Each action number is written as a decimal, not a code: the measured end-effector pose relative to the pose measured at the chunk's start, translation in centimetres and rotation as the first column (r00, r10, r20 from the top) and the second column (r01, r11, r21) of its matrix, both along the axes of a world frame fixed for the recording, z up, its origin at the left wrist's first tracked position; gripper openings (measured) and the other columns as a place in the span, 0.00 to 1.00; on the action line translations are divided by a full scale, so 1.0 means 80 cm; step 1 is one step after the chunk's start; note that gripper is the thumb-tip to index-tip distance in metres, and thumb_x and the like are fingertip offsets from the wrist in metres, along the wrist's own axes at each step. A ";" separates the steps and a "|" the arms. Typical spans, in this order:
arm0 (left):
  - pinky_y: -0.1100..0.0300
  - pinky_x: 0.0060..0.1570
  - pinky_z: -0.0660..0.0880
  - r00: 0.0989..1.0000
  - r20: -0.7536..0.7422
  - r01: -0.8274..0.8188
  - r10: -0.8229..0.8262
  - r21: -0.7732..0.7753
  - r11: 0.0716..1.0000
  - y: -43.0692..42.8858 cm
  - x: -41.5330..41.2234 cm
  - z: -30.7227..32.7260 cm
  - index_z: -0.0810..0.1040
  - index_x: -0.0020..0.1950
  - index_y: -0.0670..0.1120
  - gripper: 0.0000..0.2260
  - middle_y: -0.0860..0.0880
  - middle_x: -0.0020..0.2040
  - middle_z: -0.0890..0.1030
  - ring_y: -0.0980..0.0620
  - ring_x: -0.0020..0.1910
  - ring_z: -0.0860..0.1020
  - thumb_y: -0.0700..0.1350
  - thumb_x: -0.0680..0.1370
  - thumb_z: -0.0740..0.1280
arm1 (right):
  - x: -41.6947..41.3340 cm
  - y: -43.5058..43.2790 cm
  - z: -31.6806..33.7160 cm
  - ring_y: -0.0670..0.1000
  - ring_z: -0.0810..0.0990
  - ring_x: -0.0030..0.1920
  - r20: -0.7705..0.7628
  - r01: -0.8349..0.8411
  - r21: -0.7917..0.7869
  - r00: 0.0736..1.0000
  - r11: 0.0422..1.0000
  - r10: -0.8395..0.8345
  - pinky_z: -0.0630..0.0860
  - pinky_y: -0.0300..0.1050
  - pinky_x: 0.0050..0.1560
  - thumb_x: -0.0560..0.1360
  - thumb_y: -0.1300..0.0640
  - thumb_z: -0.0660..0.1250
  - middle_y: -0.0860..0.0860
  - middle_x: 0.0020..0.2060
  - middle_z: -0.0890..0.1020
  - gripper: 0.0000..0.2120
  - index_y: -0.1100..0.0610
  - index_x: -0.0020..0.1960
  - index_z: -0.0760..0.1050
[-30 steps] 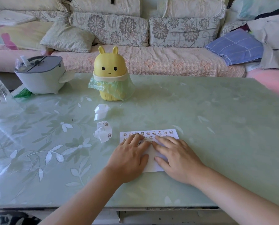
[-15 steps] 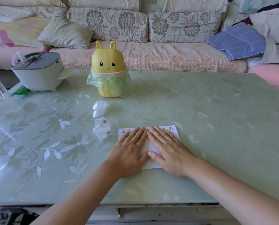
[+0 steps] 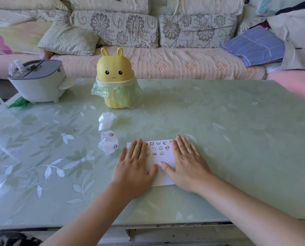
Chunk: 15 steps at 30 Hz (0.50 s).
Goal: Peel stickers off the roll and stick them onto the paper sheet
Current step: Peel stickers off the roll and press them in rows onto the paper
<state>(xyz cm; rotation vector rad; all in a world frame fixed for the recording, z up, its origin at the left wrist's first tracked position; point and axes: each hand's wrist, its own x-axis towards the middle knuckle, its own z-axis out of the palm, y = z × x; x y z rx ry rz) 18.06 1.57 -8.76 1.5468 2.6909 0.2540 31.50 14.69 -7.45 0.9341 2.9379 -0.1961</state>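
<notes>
Fingers (image 3: 138, 148) of both hands lie straight and close together, pressed flat, palms down, on a white paper sheet (image 3: 166, 159). Seen from the head camera, which looks forward and down.

The left hand (image 3: 134, 167) covers the sheet's left side and the right hand (image 3: 187, 166) its right side. Their thumbs angle toward each other without touching. Neither hand holds anything.

The sheet lies on a pale green glass surface (image 3: 219, 139) patterned with leaves, directly in front of the person, its far edge running left to right. Between the two hands, rows of small cartoon stickers (image 3: 158, 148) fill the far part of the sheet. The near part that shows is blank.

The sticker roll (image 3: 109, 142) sits on the surface to the left of the sheet, just beside the left hand's fingertips and apart from them. It is partly unwound, with a loose curl of white strip toward the near side. The left hand is clearly the nearer one; the right hand would have to cross the sheet to reach it. The next sticker likely calls for a short reach to the left.

Farther back, a crumpled scrap of white backing (image 3: 105, 119) lies between the roll and a yellow rabbit-shaped bin (image 3: 115, 79) lined with a green bag. A grey container (image 3: 38, 80) stands at far left. A floral sofa (image 3: 166, 63) runs behind the surface.
</notes>
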 end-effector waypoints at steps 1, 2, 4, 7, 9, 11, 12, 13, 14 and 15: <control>0.53 0.76 0.38 1.000 0.001 -0.001 0.001 0.001 1.000 -0.001 -0.002 0.001 0.45 0.80 0.47 0.43 0.51 0.80 0.43 0.53 0.78 0.40 0.67 0.69 0.32 | -0.003 0.000 0.001 0.50 0.31 0.78 -0.018 -0.056 0.023 0.998 0.998 0.056 0.36 0.51 0.78 0.65 0.24 0.24 0.53 0.79 0.34 0.54 0.58 0.80 0.36; 0.53 0.76 0.39 1.000 0.010 0.007 -0.007 -0.004 1.000 -0.001 -0.003 0.002 0.45 0.80 0.47 0.43 0.51 0.80 0.44 0.53 0.78 0.40 0.68 0.69 0.32 | -0.006 -0.001 0.002 0.48 0.31 0.78 -0.030 -0.136 0.031 0.990 0.990 0.137 0.36 0.51 0.78 0.66 0.26 0.24 0.52 0.79 0.34 0.52 0.57 0.80 0.36; 0.53 0.76 0.38 0.999 0.032 0.027 -0.026 -0.025 0.999 -0.002 -0.005 0.002 0.43 0.80 0.47 0.43 0.51 0.80 0.41 0.53 0.78 0.38 0.67 0.68 0.32 | -0.010 -0.004 0.005 0.45 0.30 0.77 -0.025 -0.283 -0.031 0.959 0.959 0.282 0.37 0.49 0.78 0.69 0.27 0.27 0.49 0.79 0.34 0.48 0.55 0.81 0.37; 0.55 0.75 0.35 0.998 0.046 0.036 -0.034 -0.036 0.999 -0.003 -0.009 0.000 0.40 0.80 0.48 0.42 0.51 0.79 0.37 0.54 0.77 0.35 0.66 0.69 0.31 | -0.014 -0.003 0.003 0.43 0.32 0.77 -0.011 -0.325 -0.066 0.946 0.943 0.325 0.34 0.45 0.78 0.68 0.27 0.27 0.47 0.79 0.36 0.48 0.54 0.81 0.37; 0.55 0.75 0.35 0.998 0.047 0.034 -0.033 -0.036 0.999 -0.003 -0.010 -0.002 0.39 0.80 0.48 0.41 0.51 0.79 0.36 0.54 0.77 0.34 0.67 0.70 0.31 | -0.012 0.000 0.001 0.44 0.33 0.78 -0.024 -0.228 -0.061 0.974 0.972 0.227 0.35 0.45 0.78 0.66 0.26 0.26 0.48 0.79 0.36 0.50 0.54 0.81 0.37; 0.55 0.75 0.35 0.998 0.052 0.028 -0.026 -0.031 0.999 -0.002 -0.011 -0.003 0.39 0.80 0.47 0.41 0.51 0.79 0.36 0.55 0.76 0.34 0.67 0.71 0.32 | -0.010 0.008 0.001 0.46 0.34 0.78 -0.031 -0.074 -0.076 0.997 0.994 0.072 0.35 0.45 0.78 0.66 0.27 0.27 0.49 0.80 0.37 0.51 0.55 0.81 0.37; 0.55 0.75 0.34 0.998 0.052 0.030 -0.028 -0.030 0.999 -0.001 -0.011 -0.003 0.39 0.80 0.47 0.41 0.51 0.79 0.36 0.55 0.76 0.34 0.67 0.70 0.32 | -0.010 0.011 0.002 0.47 0.34 0.79 -0.027 -0.021 -0.080 0.999 0.997 0.019 0.36 0.46 0.78 0.66 0.26 0.28 0.50 0.80 0.37 0.51 0.56 0.81 0.37; 0.55 0.75 0.34 0.998 0.053 0.034 -0.032 -0.028 0.999 -0.001 -0.012 -0.003 0.39 0.80 0.47 0.41 0.51 0.79 0.36 0.55 0.76 0.33 0.66 0.70 0.33 | -0.010 0.014 0.003 0.47 0.34 0.79 -0.019 0.010 -0.084 1.000 0.996 -0.011 0.37 0.46 0.78 0.67 0.26 0.30 0.50 0.80 0.37 0.51 0.57 0.81 0.38; 0.55 0.75 0.34 0.998 0.056 0.038 -0.036 -0.030 0.999 0.000 -0.012 -0.003 0.39 0.80 0.47 0.41 0.51 0.79 0.36 0.55 0.76 0.34 0.66 0.70 0.33 | -0.011 0.014 0.004 0.47 0.34 0.79 -0.007 0.024 -0.090 1.000 0.996 -0.025 0.37 0.47 0.78 0.70 0.26 0.32 0.51 0.80 0.37 0.49 0.57 0.81 0.38; 0.55 0.75 0.34 0.997 0.061 0.040 -0.038 -0.033 0.999 0.000 -0.012 -0.003 0.39 0.80 0.47 0.41 0.51 0.79 0.36 0.55 0.76 0.34 0.67 0.70 0.33 | -0.012 0.014 0.004 0.48 0.34 0.79 0.004 0.033 -0.095 0.999 0.995 -0.033 0.37 0.48 0.79 0.73 0.27 0.36 0.51 0.80 0.37 0.47 0.57 0.81 0.38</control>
